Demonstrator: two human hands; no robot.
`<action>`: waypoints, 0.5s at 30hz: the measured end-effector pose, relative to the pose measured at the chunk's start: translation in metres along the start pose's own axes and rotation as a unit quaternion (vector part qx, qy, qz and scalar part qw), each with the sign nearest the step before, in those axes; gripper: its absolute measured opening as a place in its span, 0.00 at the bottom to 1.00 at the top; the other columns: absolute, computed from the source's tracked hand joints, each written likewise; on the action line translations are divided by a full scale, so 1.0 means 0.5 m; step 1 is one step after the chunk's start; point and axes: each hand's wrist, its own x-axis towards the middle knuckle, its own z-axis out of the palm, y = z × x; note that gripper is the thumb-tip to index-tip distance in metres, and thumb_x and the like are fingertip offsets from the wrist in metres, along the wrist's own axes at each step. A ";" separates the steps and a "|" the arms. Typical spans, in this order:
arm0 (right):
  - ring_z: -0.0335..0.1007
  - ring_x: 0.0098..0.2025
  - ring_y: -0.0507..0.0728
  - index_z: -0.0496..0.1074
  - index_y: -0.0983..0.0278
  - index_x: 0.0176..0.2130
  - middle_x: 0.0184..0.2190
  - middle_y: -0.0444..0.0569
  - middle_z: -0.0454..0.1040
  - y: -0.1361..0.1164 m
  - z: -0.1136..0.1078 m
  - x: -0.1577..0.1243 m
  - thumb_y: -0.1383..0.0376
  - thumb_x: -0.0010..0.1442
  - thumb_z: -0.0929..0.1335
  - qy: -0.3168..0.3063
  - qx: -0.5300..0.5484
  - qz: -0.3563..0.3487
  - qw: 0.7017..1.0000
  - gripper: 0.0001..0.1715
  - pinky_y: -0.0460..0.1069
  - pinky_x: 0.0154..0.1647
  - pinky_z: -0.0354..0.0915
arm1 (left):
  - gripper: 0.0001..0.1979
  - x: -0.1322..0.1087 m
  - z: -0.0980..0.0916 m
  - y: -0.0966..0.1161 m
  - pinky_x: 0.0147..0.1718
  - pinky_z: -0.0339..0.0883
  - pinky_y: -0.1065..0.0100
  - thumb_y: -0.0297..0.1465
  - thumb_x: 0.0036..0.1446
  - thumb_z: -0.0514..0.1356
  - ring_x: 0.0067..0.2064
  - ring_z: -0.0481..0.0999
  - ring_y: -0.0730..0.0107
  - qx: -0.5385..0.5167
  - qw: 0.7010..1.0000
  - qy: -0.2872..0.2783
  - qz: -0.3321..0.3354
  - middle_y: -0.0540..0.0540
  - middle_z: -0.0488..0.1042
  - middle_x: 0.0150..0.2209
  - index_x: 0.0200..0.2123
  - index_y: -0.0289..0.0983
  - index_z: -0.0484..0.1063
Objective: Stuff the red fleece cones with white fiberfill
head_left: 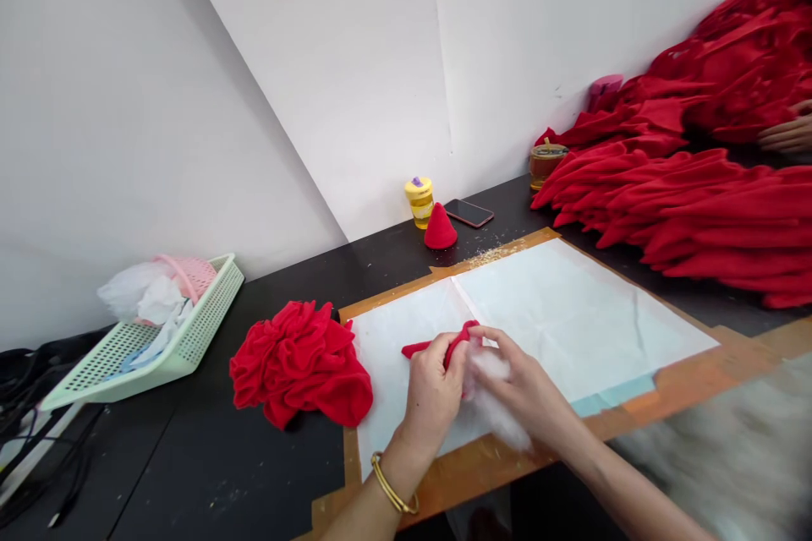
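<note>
My left hand (pixel 433 385), with a gold bangle on the wrist, grips a small red fabric cone (pixel 415 349) whose pointed end sticks out to the left. Beside it my right hand (pixel 517 376) is closed on a tuft of white stuffing (pixel 491 365) at the cone's open end, and its fingertips meet the red rim. More loose stuffing hangs below the fingers. Both hands are above the white sheet (pixel 571 313). To the left lies a bunched heap of red fabric pieces (pixel 301 363). A filled-out red cone (pixel 440 228) stands upright behind the sheet.
A yellow-lidded cup (pixel 419 201) and a phone (pixel 469 212) sit near the wall. Piled red fabric (pixel 698 203) covers the right side, where another person's hand (pixel 788 128) shows. A green basket (pixel 190 347) stands left; white stuffing (pixel 729 448) lies front right.
</note>
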 end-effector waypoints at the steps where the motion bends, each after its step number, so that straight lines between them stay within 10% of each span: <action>1: 0.77 0.51 0.62 0.67 0.60 0.54 0.48 0.51 0.80 0.005 0.006 -0.004 0.60 0.57 0.68 0.009 0.002 -0.006 1.000 0.26 0.54 0.49 0.70 | 0.13 -0.002 0.000 0.002 0.32 0.64 0.69 0.36 0.66 0.54 0.30 0.74 0.67 -0.003 1.000 0.006 -0.001 0.49 0.77 0.28 0.36 0.38 0.77; 5: 0.78 0.46 0.62 0.69 0.60 0.49 0.45 0.50 0.80 0.009 0.024 -0.010 0.61 0.55 0.69 0.059 0.005 -0.001 0.998 0.21 0.53 0.47 0.70 | 0.13 -0.011 0.004 0.008 0.34 0.67 0.69 0.36 0.68 0.53 0.33 0.77 0.66 -0.016 1.000 0.026 -0.001 0.47 0.80 0.32 0.41 0.37 0.76; 15: 0.69 0.33 0.56 0.71 0.61 0.33 0.30 0.46 0.75 -0.017 0.003 -0.021 0.56 0.60 0.69 -0.040 0.156 0.012 0.987 0.12 0.49 0.33 0.66 | 0.14 -0.026 -0.013 -0.026 0.42 0.75 0.66 0.29 0.68 0.54 0.42 0.84 0.63 0.085 0.982 -0.019 0.169 0.46 0.84 0.43 0.51 0.40 0.77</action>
